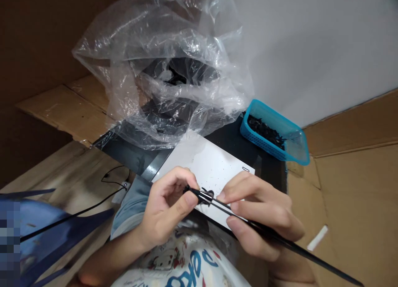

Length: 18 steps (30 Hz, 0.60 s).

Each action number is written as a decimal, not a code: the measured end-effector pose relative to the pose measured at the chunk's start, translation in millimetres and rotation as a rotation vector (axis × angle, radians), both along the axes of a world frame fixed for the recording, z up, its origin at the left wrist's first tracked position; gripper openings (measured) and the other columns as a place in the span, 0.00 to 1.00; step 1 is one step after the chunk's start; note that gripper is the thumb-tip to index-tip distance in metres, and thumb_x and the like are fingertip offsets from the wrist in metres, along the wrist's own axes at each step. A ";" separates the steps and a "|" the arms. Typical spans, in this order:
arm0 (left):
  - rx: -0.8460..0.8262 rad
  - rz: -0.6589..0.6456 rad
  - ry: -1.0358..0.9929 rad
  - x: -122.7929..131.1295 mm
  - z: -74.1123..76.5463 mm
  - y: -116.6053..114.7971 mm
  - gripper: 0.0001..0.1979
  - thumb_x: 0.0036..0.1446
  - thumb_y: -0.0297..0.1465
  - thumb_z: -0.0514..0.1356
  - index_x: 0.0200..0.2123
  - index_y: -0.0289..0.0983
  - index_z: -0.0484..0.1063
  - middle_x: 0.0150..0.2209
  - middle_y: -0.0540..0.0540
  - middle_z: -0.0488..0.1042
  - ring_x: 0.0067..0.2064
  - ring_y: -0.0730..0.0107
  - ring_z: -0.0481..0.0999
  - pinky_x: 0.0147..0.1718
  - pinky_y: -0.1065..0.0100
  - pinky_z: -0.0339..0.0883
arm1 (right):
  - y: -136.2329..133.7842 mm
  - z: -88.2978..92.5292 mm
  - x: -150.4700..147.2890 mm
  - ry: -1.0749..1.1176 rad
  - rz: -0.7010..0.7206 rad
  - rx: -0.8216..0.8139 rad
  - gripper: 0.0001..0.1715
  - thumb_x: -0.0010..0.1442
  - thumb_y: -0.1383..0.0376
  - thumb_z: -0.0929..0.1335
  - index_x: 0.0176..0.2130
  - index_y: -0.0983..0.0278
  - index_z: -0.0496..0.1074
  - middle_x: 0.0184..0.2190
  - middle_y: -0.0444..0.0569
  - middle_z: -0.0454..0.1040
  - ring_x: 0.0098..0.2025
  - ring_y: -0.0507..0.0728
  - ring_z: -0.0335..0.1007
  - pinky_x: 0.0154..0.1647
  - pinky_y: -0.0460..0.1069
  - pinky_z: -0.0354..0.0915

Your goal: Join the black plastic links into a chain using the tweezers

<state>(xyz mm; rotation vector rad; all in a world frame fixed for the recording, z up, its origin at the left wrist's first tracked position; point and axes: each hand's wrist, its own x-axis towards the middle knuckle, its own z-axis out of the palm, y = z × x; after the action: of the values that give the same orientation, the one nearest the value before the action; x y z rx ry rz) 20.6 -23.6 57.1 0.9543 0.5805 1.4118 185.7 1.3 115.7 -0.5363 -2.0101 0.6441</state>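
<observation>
My left hand [169, 206] pinches one end of a long, thin black strip [314, 256] between thumb and fingertips. Near that end, a small dark piece with thin curled edges [205, 196] sits around the strip, between my two hands. My right hand [261, 214] is closed on the strip just beyond this piece, and the strip's long tail runs out past the hand to the lower right. Beneath both hands lies a white sheet [205, 162] dotted with dark specks. A small black loop [245, 169] rests near the sheet's right corner.
A blue plastic basket [295, 144] holding small black pieces [265, 131] stands at the right of the black table [224, 133]. Behind the sheet, a large clear plastic bag [174, 38] has dark things inside. Cardboard [357, 196] lies at right; a blue chair [52, 233] stands at left.
</observation>
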 end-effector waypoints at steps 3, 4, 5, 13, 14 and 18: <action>-0.008 -0.025 -0.018 -0.1 -1.0 -0.5 0.07 0.61 0.35 0.60 0.36 0.37 0.68 0.29 0.49 0.62 0.30 0.73 0.60 0.28 0.71 0.53 | 2.3 0.2 -1.1 0.019 0.008 -0.012 0.12 0.50 0.78 0.65 0.34 0.66 0.68 0.32 0.51 0.72 0.31 0.54 0.68 0.28 0.51 0.70; -0.012 -0.030 -0.023 -0.2 -1.5 -0.7 0.07 0.61 0.35 0.60 0.36 0.37 0.67 0.29 0.49 0.62 0.30 0.73 0.60 0.28 0.71 0.52 | 2.9 0.3 -1.4 0.018 0.008 -0.033 0.11 0.50 0.78 0.65 0.34 0.66 0.68 0.33 0.51 0.72 0.31 0.53 0.68 0.28 0.51 0.70; -0.017 -0.033 -0.027 -0.5 -1.9 -0.8 0.07 0.61 0.35 0.60 0.36 0.37 0.67 0.28 0.49 0.62 0.30 0.73 0.59 0.28 0.71 0.52 | 3.4 0.4 -1.5 0.021 0.012 -0.046 0.11 0.50 0.78 0.65 0.34 0.66 0.68 0.33 0.51 0.72 0.31 0.53 0.68 0.28 0.51 0.70; -0.115 -0.069 -0.085 0.5 1.2 -0.1 0.10 0.58 0.37 0.62 0.32 0.36 0.67 0.26 0.49 0.60 0.28 0.72 0.57 0.26 0.72 0.52 | 4.5 -7.3 -3.2 0.075 0.031 -0.010 0.11 0.50 0.78 0.65 0.34 0.66 0.67 0.33 0.50 0.72 0.30 0.53 0.68 0.27 0.50 0.70; -0.135 -0.069 -0.104 1.1 2.6 0.0 0.11 0.57 0.37 0.63 0.32 0.36 0.67 0.26 0.49 0.60 0.28 0.72 0.57 0.26 0.73 0.52 | 4.9 -8.6 -3.9 0.094 0.035 0.011 0.11 0.50 0.78 0.64 0.35 0.66 0.68 0.33 0.50 0.72 0.30 0.53 0.68 0.26 0.50 0.70; -0.245 -0.145 -0.220 2.9 7.1 -0.4 0.12 0.56 0.37 0.64 0.31 0.36 0.67 0.25 0.49 0.59 0.28 0.73 0.56 0.26 0.74 0.52 | 5.4 -9.4 -5.4 0.064 0.039 -0.007 0.13 0.50 0.79 0.64 0.35 0.66 0.67 0.34 0.50 0.72 0.32 0.53 0.69 0.28 0.50 0.71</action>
<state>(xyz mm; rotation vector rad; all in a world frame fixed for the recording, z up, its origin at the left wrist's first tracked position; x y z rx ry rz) 23.5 -23.9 64.2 0.6242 0.4953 1.2627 180.4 6.7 106.2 -0.4755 -1.9634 0.6841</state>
